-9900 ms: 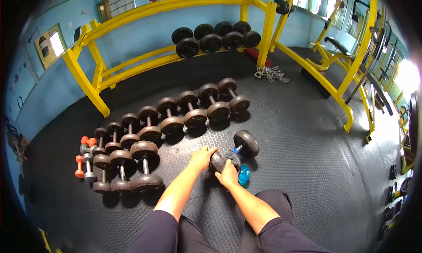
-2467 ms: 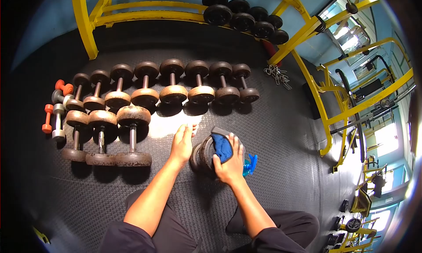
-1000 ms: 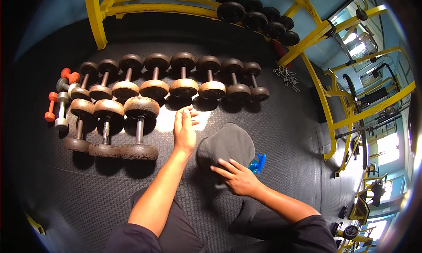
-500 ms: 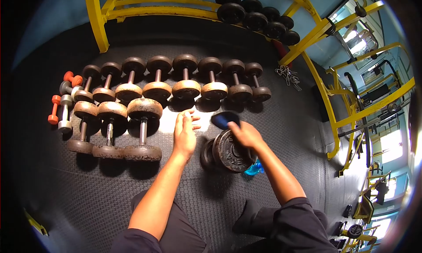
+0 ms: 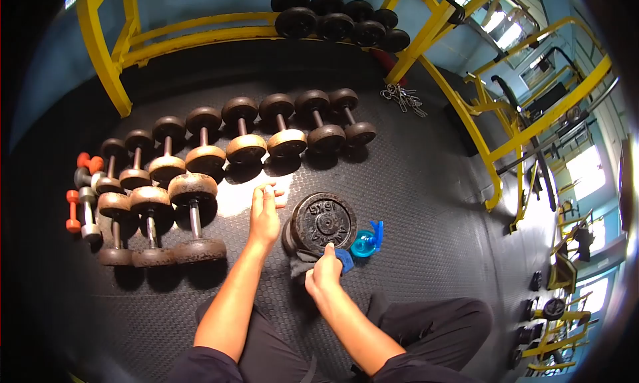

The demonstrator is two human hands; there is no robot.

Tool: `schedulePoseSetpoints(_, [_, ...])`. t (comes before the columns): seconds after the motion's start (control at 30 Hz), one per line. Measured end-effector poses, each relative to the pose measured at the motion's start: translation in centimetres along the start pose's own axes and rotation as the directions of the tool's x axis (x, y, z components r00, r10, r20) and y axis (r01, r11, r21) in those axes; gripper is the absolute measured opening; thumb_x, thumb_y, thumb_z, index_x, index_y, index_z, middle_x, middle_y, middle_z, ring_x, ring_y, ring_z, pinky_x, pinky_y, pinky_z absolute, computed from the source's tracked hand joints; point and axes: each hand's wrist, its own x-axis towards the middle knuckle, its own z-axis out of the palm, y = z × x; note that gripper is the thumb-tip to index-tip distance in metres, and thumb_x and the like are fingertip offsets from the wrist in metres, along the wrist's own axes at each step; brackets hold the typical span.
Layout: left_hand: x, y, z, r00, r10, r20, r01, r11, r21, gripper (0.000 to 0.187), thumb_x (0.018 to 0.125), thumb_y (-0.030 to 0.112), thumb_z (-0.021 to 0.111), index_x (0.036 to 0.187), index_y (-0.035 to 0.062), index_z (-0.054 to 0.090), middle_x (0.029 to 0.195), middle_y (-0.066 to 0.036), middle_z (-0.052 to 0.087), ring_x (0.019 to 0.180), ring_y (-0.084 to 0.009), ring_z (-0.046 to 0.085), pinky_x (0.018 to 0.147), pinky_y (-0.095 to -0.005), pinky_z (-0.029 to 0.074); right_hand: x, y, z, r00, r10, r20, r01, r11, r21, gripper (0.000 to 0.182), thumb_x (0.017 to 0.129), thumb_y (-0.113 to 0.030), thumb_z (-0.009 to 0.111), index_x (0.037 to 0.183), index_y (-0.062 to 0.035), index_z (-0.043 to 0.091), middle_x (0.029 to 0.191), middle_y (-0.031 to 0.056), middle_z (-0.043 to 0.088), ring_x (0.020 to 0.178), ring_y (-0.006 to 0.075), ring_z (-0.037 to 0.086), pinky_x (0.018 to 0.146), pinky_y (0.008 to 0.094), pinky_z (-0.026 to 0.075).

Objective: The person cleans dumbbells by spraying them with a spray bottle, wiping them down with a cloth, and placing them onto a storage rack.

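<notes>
Fingers of the right hand point(image 5: 324, 271) pinch a blue-grey cloth point(image 5: 313, 260) against the dumbbell point(image 5: 321, 224) at its 6 o'clock; its end plate reads "15KG". Left hand point(image 5: 263, 216) lies flat and open on the floor mat point(image 5: 426, 183) at its 9 o'clock; a blue spray bottle point(image 5: 367, 240) at 3.

The upright dumbbell point(image 5: 324, 224) is showing only its near plate; its handle and far plate are lying hidden behind it. The right hand point(image 5: 324, 275) is covering most of the cloth point(image 5: 303, 263), so its full shape is staying out of sight. The blue spray bottle point(image 5: 367, 240) is sitting partly behind the plate. The raised lettering on the plate is reading too small to be sure of. Both forearms are running off the lower edge, and the dark lens rim is cutting off the corners.
</notes>
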Motion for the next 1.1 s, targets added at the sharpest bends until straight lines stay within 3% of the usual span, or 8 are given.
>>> schedulePoseSetpoints(0.1, [-0.3,-0.5,-1.0,1.0,0.022,0.017,-0.023,0.998,0.062,0.039,0.109,0.034,0.037,0.124,0.0008,0.051,0.109,-0.012,0.059,0.096,-0.0176,0.059,0.086,-0.0317,0.05,0.3,-2.3,-0.2,0.812,0.442,0.382,-0.516,0.848,0.116,0.042,0.106,-0.027,0.038,0.128,0.0085,0.047,0.129,0.0222,0.057,0.115,0.0316,0.06,0.103,0.0488,0.046])
schedulePoseSetpoints(0.2, [-0.3,-0.9,-2.7,1.0,0.01,0.008,-0.011,0.994,0.108,0.038,0.107,0.034,0.042,0.122,0.0014,0.053,0.109,-0.011,0.059,0.096,-0.0154,0.058,0.087,-0.0307,0.048,-1.8,-6.9,-0.1,0.626,0.547,0.556,-0.625,0.778,-0.063,0.041,0.105,-0.024,0.037,0.128,0.0087,0.044,0.133,0.0246,0.055,0.116,0.0351,0.061,0.104,0.0527,0.046])
schedulePoseSetpoints(0.37, [-0.3,-4.8,-5.3,0.996,0.008,0.085,-0.041,0.919,0.392,0.043,0.102,0.035,0.052,0.129,0.0015,0.051,0.114,-0.013,0.059,0.101,-0.0215,0.058,0.094,-0.0356,0.046,-3.1,-16.2,3.1,0.831,0.112,0.545,0.016,0.974,-0.224,0.034,0.102,-0.027,0.048,0.098,0.0019,0.065,0.09,0.0112,0.069,0.09,0.0232,0.067,0.09,0.0384,0.052])
schedulePoseSetpoints(0.5, [-4.7,-1.4,-1.4,0.958,-0.177,0.224,0.05,0.875,0.481,0.07,0.096,0.041,0.063,0.147,0.0028,0.032,0.135,-0.023,0.05,0.114,-0.0253,0.057,0.098,-0.0407,0.047,1.7,-21.0,2.6,0.689,-0.204,0.696,0.577,0.734,-0.357,0.03,0.099,-0.03,0.055,0.091,-0.0037,0.066,0.081,0.0,0.06,0.075,0.0109,0.053,0.072,0.031,0.046])
schedulePoseSetpoints(0.57, [-6.2,-1.9,0.7,0.927,-0.298,0.229,0.179,0.886,0.429,0.088,0.093,0.043,0.067,0.152,0.0021,0.017,0.142,-0.024,0.044,0.126,-0.0289,0.052,0.106,-0.0426,0.042,3.6,-23.3,1.5,0.73,-0.28,0.623,0.585,0.727,-0.359,0.026,0.094,-0.023,0.059,0.1,0.0015,0.067,0.093,0.0056,0.068,0.083,0.0147,0.063,0.08,0.0309,0.051])
schedulePoseSetpoints(0.63, [-6.4,-5.2,2.2,0.981,-0.073,0.178,-0.006,0.913,0.408,0.087,0.093,0.04,0.067,0.152,0.0014,0.016,0.144,-0.024,0.042,0.133,-0.0302,0.045,0.113,-0.0419,0.035,4.8,-25.2,1.2,0.73,-0.344,0.59,0.52,0.841,-0.153,0.025,0.093,-0.02,0.057,0.101,0.0018,0.067,0.093,0.0069,0.069,0.082,0.017,0.065,0.08,0.0313,0.052])
schedulePoseSetpoints(0.97, [-3.5,-7.7,8.6,0.97,0.091,-0.225,-0.1,0.995,-0.03,0.051,0.092,0.006,0.045,0.142,-0.0011,0.04,0.141,-0.016,0.045,0.132,-0.0261,0.043,0.114,-0.0384,0.03,16.9,-34.0,-2.6,0.766,-0.276,0.58,0.235,0.961,0.147,0.011,0.091,-0.012,0.054,0.089,-0.0025,0.061,0.086,0.0076,0.064,0.08,0.0199,0.064,0.081,0.0344,0.054])
schedulePoseSetpoints(1.1, [0.0,-6.8,12.8,0.954,0.217,-0.206,-0.164,0.955,0.246,0.055,0.087,0.003,0.051,0.141,-0.002,0.042,0.138,-0.016,0.048,0.13,-0.026,0.046,0.113,-0.0367,0.032,20.4,-35.5,-4.3,0.781,-0.32,0.536,0.329,0.941,0.083,0.011,0.09,-0.012,0.055,0.088,-0.0024,0.061,0.084,0.0054,0.062,0.078,0.0176,0.063,0.076,0.0328,0.053])
